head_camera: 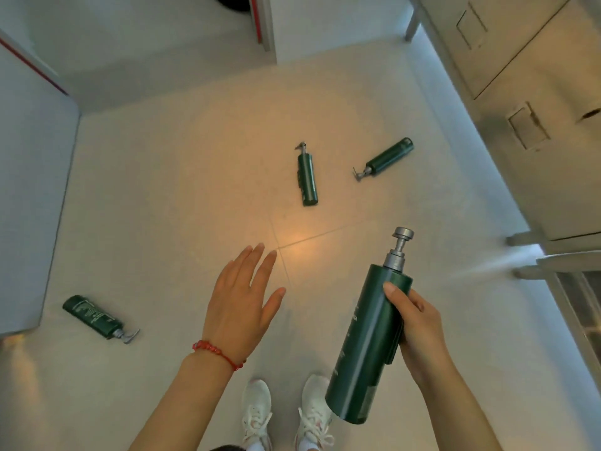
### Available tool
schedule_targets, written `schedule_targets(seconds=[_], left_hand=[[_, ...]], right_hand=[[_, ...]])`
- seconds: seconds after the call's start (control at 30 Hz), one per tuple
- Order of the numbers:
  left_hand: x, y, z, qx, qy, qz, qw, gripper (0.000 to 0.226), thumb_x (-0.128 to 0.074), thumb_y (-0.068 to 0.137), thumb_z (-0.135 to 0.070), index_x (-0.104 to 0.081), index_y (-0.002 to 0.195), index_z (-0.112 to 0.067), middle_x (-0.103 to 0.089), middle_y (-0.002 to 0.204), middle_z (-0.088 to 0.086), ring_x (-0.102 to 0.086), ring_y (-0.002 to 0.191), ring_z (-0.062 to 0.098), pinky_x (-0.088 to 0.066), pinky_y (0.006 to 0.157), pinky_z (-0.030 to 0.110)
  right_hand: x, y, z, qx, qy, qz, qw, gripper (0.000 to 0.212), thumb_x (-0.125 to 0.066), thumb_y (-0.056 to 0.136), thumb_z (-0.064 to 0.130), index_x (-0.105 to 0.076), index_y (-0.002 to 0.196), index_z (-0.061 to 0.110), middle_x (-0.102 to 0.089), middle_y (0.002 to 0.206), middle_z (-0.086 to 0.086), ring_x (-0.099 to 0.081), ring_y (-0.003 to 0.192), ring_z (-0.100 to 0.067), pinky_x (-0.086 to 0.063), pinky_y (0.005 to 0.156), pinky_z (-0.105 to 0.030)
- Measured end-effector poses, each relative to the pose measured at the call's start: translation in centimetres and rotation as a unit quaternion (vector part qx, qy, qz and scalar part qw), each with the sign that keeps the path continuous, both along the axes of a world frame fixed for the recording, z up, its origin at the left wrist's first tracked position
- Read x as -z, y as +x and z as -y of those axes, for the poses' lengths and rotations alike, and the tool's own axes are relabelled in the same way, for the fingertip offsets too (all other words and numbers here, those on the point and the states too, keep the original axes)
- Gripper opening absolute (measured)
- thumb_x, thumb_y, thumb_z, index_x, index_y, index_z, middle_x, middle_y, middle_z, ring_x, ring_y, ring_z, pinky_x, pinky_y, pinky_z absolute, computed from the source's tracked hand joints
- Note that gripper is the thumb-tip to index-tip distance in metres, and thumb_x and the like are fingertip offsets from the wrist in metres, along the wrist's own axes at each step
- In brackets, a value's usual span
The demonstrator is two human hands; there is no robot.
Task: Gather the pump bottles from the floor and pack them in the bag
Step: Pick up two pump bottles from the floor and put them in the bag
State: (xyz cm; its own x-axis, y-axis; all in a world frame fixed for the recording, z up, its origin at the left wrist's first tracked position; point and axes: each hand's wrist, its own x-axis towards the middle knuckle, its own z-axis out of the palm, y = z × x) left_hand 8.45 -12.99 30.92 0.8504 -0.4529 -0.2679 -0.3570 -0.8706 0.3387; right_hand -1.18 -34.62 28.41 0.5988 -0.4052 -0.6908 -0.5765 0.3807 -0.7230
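My right hand (418,323) grips a dark green pump bottle (364,340) around its upper body, held above the floor with its grey pump head pointing up and away. My left hand (242,304) hovers flat over the floor, fingers spread, holding nothing; a red bead bracelet circles its wrist. Three more green pump bottles lie on their sides on the tiles: one at the centre (307,177), one further right (387,159), and one at the lower left (97,319) beside a grey panel. No bag is in view.
A grey panel (29,190) stands on the left. Metal cabinets (536,109) with legs line the right side. A white wall corner (312,24) lies ahead. My white sneakers (286,411) stand on the pale tiled floor (182,190).
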Motion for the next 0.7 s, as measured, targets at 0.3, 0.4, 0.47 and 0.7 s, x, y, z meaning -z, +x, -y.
schedule_targets(seconds=[0.3,0.4,0.47,0.7], left_hand=[[-2.2,5.6,1.8,-0.029,-0.034,-0.002,0.999,0.068,-0.015,0.090,-0.055,-0.045,0.129,-0.008,-0.049,0.135,0.017,-0.045,0.125,0.034,-0.033,0.100,0.043],[-0.6,8.7,2.1,-0.027,-0.019,-0.027,0.999,0.072,-0.012,0.089,-0.058,-0.045,0.129,-0.008,-0.050,0.134,0.017,-0.046,0.124,0.034,-0.034,0.099,0.043],[0.4,11.3,2.3,-0.029,-0.013,-0.041,0.999,0.074,-0.009,0.089,-0.059,-0.046,0.128,-0.008,-0.052,0.132,0.018,-0.047,0.122,0.035,-0.034,0.098,0.044],[2.1,21.3,4.9,0.013,-0.001,-0.041,0.999,0.067,-0.015,0.092,-0.053,-0.046,0.127,-0.006,-0.053,0.131,0.020,-0.048,0.122,0.036,-0.037,0.099,0.045]], right_hand=[[-3.6,6.3,4.0,0.033,-0.028,0.007,0.999,0.050,-0.071,0.049,0.054,-0.069,0.088,0.024,-0.071,0.084,-0.005,-0.068,0.078,-0.022,-0.054,0.063,-0.031],[-2.8,10.0,4.5,0.034,-0.030,-0.003,0.999,0.055,-0.070,0.049,0.054,-0.067,0.093,0.021,-0.069,0.092,-0.011,-0.066,0.086,-0.028,-0.053,0.070,-0.036],[-2.2,12.5,4.9,0.032,-0.029,-0.007,0.999,0.056,-0.070,0.050,0.053,-0.067,0.095,0.020,-0.068,0.094,-0.014,-0.065,0.087,-0.030,-0.053,0.072,-0.038],[-0.7,21.2,7.8,0.036,-0.021,-0.005,0.999,0.044,-0.071,0.053,0.053,-0.071,0.084,0.022,-0.071,0.078,-0.003,-0.068,0.074,-0.020,-0.055,0.063,-0.030]])
